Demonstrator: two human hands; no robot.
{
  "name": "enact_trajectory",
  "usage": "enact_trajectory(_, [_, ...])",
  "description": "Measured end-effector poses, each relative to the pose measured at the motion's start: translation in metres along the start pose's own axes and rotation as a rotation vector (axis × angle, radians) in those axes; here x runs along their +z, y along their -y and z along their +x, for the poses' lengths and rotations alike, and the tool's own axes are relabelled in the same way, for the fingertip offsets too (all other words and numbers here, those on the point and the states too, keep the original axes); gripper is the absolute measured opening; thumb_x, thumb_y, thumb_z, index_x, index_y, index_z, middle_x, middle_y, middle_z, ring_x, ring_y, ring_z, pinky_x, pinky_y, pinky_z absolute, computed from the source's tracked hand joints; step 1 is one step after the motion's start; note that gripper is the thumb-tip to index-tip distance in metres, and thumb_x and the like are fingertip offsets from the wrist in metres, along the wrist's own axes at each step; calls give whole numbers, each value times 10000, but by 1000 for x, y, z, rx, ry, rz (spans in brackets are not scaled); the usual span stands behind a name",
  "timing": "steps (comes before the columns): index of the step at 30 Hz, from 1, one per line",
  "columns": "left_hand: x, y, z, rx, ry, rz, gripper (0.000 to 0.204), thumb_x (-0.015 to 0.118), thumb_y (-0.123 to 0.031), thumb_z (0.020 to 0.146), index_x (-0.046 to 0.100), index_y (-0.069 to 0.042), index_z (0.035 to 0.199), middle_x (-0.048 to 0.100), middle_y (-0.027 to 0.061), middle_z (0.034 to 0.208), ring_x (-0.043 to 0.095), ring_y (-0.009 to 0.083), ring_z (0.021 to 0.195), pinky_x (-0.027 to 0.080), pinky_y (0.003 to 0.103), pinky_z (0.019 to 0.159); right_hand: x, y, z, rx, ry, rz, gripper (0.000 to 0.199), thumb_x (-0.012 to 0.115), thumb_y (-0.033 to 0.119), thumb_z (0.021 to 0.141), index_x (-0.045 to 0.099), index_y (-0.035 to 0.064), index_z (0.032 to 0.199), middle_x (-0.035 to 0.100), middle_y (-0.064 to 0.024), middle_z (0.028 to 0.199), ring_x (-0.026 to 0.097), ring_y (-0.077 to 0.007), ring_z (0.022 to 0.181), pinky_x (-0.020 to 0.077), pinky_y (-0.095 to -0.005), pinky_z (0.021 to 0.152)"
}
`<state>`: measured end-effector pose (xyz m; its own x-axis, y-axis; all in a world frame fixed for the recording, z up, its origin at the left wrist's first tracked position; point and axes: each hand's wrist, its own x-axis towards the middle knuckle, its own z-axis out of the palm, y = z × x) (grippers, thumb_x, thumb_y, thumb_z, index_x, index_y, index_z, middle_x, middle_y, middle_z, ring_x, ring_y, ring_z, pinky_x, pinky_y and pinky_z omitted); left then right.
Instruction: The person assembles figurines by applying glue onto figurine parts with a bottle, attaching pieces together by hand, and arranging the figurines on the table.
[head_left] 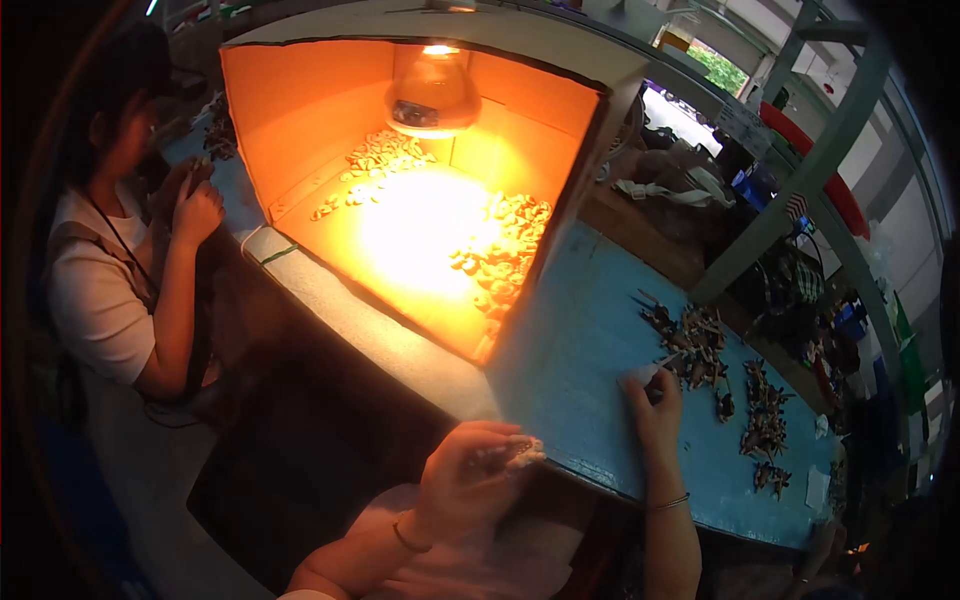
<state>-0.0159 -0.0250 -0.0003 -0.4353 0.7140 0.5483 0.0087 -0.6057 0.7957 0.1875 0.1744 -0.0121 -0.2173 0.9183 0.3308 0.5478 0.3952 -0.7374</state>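
Left hand [462, 482] at the desk's [585, 335] near edge, fingers curled in, a small pale piece [526, 453] pinched at their tips; right hand [657, 415] above the desk, farther in from that edge, thumb and fingers bent close about a small dark item [655, 393], too small to identify. Brown spiky pieces [766, 415] in loose clusters along the desk's far edge, running toward its right end. To their left, an open-fronted box [300, 110] with a lit lamp [435, 95] inside, small curled pieces [515, 250] heaped by its back and right walls.
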Motion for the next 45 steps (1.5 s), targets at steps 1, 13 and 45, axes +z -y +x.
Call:
enact_trajectory(1, [-7,-2,0,-29,4,-24,374,649,54,755,446,-32,1058,522,163,1106,577,200,975,487,285,800,-2,-5,5,77,68,-7,356,677,144,761,532,4,1054,571,-93,949,547,-212,820,438,-322,726])
enact_trajectory(13, [-80,-13,-11,42,-302,-129,348,578,13,816,382,-43,1098,487,177,1115,565,222,980,515,305,787,81,206,-63,-884,167,-378,201,576,71,765,536,32,959,550,-118,923,533,-260,883,417,-361,760])
enact_trajectory(45, [-58,-6,-29,-374,-81,-432,335,589,-111,847,422,4,1114,589,124,1001,586,170,923,487,299,784,73,168,-77,-341,449,531,207,620,-35,775,573,36,963,607,-105,857,636,-189,777,508,-268,628])
